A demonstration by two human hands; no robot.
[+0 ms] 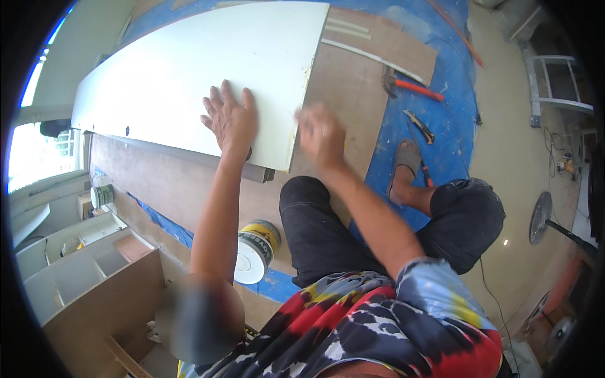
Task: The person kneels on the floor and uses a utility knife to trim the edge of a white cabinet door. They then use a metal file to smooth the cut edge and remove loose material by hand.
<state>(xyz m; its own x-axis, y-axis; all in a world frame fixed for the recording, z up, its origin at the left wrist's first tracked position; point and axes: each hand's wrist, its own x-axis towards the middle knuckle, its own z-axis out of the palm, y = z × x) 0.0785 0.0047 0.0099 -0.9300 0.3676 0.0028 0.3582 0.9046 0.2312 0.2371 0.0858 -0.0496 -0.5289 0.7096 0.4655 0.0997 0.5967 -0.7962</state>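
A large white panel [189, 82] lies in front of me, with its short right edge [303, 94] looking rough and yellowish in places. My left hand [233, 120] rests flat on the panel's top near that end, fingers spread, holding nothing. At the right edge is my right hand [322, 135], its fingers drawn together against the border. Motion smears those fingertips, and whatever they hold, if anything, cannot be made out. Dark round holes [127, 131] show along the panel's near side.
Right of the panel lie a claw hammer [416, 88] with an orange handle and a utility knife [420, 127], near my sandalled foot [407, 157]. White strips [372, 58] lie on brown board. A paint bucket [255, 255] stands by my knee; a cabinet carcass [94, 277] is at lower left.
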